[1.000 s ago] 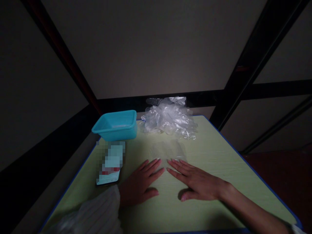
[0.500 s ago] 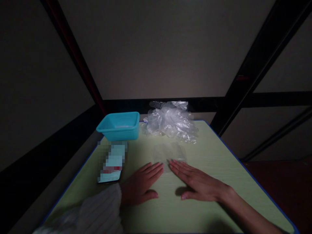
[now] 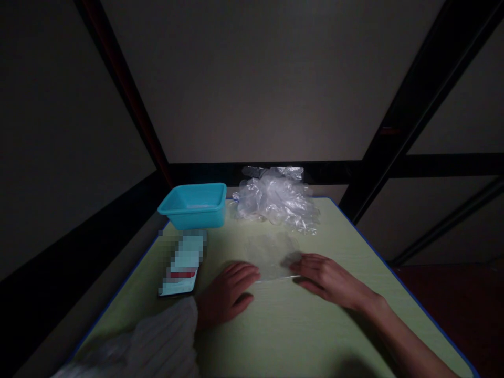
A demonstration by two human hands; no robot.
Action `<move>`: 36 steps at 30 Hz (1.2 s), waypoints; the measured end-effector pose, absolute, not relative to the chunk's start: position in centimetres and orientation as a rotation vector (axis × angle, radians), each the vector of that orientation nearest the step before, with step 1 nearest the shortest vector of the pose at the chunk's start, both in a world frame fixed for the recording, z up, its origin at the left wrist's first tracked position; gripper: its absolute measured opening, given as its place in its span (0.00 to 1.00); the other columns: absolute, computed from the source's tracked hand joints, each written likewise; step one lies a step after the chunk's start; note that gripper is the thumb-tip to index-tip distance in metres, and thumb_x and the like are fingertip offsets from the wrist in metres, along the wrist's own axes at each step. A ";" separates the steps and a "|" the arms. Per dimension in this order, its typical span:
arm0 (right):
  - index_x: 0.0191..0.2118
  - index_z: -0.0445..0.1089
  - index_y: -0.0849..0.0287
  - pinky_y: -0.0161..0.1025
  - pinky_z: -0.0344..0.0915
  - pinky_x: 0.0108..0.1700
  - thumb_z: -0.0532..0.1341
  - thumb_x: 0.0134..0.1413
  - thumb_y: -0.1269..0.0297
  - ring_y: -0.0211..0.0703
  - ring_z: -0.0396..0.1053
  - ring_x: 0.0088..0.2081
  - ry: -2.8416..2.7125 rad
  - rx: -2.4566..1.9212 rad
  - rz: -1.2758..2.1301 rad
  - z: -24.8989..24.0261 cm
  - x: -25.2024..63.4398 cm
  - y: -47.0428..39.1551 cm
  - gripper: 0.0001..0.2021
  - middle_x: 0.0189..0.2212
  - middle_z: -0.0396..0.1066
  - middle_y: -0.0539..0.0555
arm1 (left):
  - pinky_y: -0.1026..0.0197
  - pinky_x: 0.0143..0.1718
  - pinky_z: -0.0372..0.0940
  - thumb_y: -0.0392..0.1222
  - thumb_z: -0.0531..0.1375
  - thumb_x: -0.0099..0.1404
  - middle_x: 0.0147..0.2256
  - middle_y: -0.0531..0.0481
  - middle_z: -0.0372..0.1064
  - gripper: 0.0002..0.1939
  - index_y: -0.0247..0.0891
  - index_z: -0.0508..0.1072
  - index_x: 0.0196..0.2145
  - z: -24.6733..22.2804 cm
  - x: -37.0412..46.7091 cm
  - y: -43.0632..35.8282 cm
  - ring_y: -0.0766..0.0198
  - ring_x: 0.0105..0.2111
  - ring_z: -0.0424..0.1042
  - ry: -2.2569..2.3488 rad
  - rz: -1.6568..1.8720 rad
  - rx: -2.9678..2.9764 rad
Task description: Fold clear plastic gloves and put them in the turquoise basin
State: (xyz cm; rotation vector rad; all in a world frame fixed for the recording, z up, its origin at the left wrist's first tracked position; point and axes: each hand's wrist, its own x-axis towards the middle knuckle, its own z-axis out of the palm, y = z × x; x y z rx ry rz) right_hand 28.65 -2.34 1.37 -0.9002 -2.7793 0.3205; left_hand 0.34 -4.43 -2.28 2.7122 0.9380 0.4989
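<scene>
A thin clear plastic glove [image 3: 271, 254], flattened so that its exact outline is hard to make out, lies on the table in front of me. My left hand [image 3: 230, 291] rests at its near left corner, fingers together and slightly bent, thumb apart. At the near right corner, the fingertips of my right hand [image 3: 328, 278] touch the plastic, with the thumb held a little away below them. Neither hand closes around anything. Behind the flat piece sits a loose heap of clear disposable plastic gloves [image 3: 277, 199].
A turquoise plastic basin [image 3: 197, 218] stands at the far left of the pale green table [image 3: 275, 336]. Nearer, a phone [image 3: 183, 268] with a lit, pixelated screen lies left of my left hand. A wall [image 3: 260, 94] rises behind the table.
My right hand has moved right, from the middle of the plastic to its right corner. My left hand's fingers have bent slightly; the plastic's near edge shows more.
</scene>
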 end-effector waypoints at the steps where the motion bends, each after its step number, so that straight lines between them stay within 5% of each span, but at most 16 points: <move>1: 0.49 0.68 0.61 0.49 0.64 0.50 0.52 0.61 0.64 0.48 0.70 0.44 -2.793 -0.913 0.273 1.3 28.7 -2.2 0.14 0.42 0.73 0.59 | 0.49 0.55 0.56 0.36 0.53 0.63 0.52 0.40 0.65 0.20 0.35 0.63 0.53 -2.3 0.4 -4.4 0.54 0.53 0.61 0.959 0.514 2.708; 10: 0.39 0.70 0.62 0.47 0.67 0.41 0.50 0.58 0.74 0.48 0.70 0.37 -2.843 -0.975 0.084 0.8 28.4 -2.0 0.12 0.33 0.72 0.58 | 0.51 0.49 0.61 0.35 0.54 0.62 0.45 0.41 0.69 0.16 0.34 0.66 0.48 -2.1 0.8 -4.4 0.55 0.46 0.66 1.009 0.550 2.705; 20: 0.44 0.69 0.63 0.45 0.67 0.48 0.48 0.50 0.80 0.46 0.68 0.46 -2.678 -0.928 0.233 -0.5 28.5 -1.3 0.19 0.43 0.71 0.60 | 0.52 0.48 0.61 0.35 0.53 0.61 0.43 0.43 0.70 0.15 0.37 0.67 0.46 -2.3 1.0 -4.4 0.55 0.44 0.67 1.051 0.598 2.692; 29: 0.33 0.69 0.60 0.42 0.68 0.43 0.52 0.57 0.71 0.44 0.71 0.40 -2.441 -0.890 0.497 -0.6 28.6 -0.8 0.09 0.39 0.72 0.59 | 0.53 0.42 0.64 0.33 0.55 0.59 0.38 0.44 0.72 0.10 0.35 0.71 0.39 -2.7 1.5 -4.2 0.55 0.39 0.69 1.136 0.718 2.669; 36: 0.34 0.70 0.60 0.42 0.69 0.40 0.53 0.60 0.61 0.44 0.72 0.37 -2.245 -0.903 0.623 0.3 28.5 -1.0 0.11 0.34 0.74 0.57 | 0.55 0.40 0.66 0.31 0.52 0.62 0.32 0.46 0.72 0.09 0.37 0.71 0.32 -2.7 1.6 -3.9 0.59 0.35 0.69 1.185 0.854 2.683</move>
